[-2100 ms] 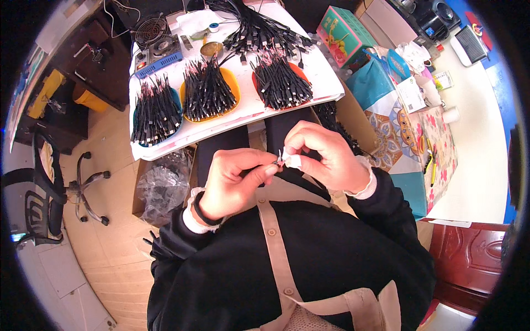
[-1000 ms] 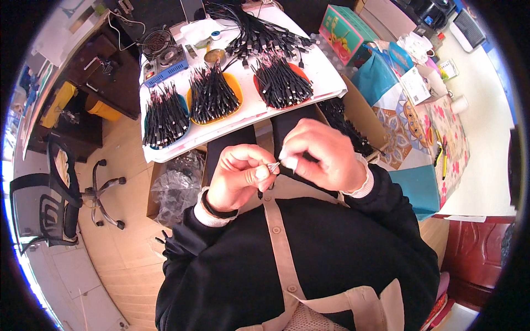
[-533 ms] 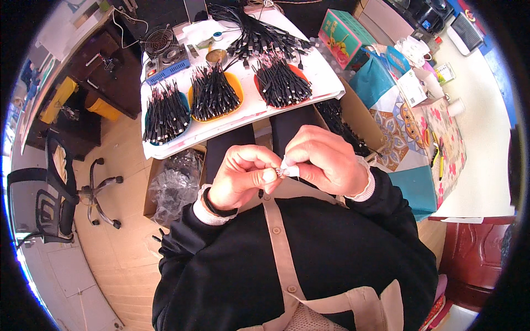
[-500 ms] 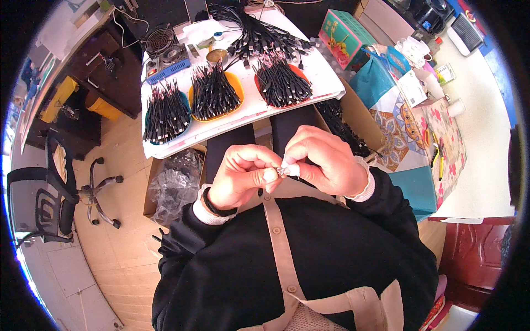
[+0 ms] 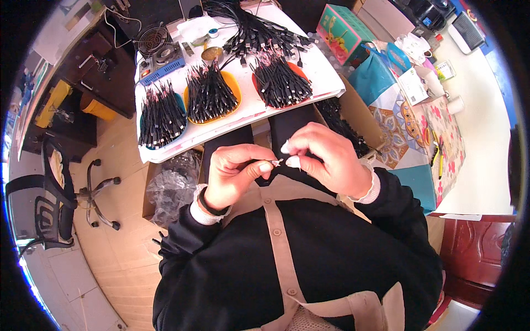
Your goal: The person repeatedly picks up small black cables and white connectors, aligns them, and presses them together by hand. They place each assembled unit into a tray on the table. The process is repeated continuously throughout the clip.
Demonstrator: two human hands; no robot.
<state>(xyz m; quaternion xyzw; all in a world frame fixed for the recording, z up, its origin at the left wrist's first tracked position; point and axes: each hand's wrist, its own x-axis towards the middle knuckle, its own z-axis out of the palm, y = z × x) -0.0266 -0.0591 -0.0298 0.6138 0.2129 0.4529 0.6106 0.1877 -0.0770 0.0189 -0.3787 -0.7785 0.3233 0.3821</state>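
Observation:
Above my lap, my left hand (image 5: 237, 168) pinches a small cable end (image 5: 276, 163) between thumb and index finger; fine light strands stick out of it to the right. Most of the piece is hidden by the fingers. My right hand (image 5: 328, 160) is just to the right, its thumb and index finger apart, both tips wrapped in white coverings. The thumb tip is close to the strands; whether it touches them I cannot tell. Beyond the hands, black cables with metal plugs fill a teal tray (image 5: 181, 102), a yellow tray (image 5: 234, 81) and a red tray (image 5: 302, 71).
A white table (image 5: 326, 77) holds the trays, a loose heap of black cables (image 5: 265, 33), a blue device (image 5: 163, 71) and a fan (image 5: 153, 41). Below stand boxes with plastic bags (image 5: 171, 190) and cables. An office chair (image 5: 47, 193) is left; yellow-handled pliers (image 5: 438, 157) lie right.
My right thumb and index finger have parted and drawn slightly back from the cable end. My left hand keeps its pinch. The view has shifted a little.

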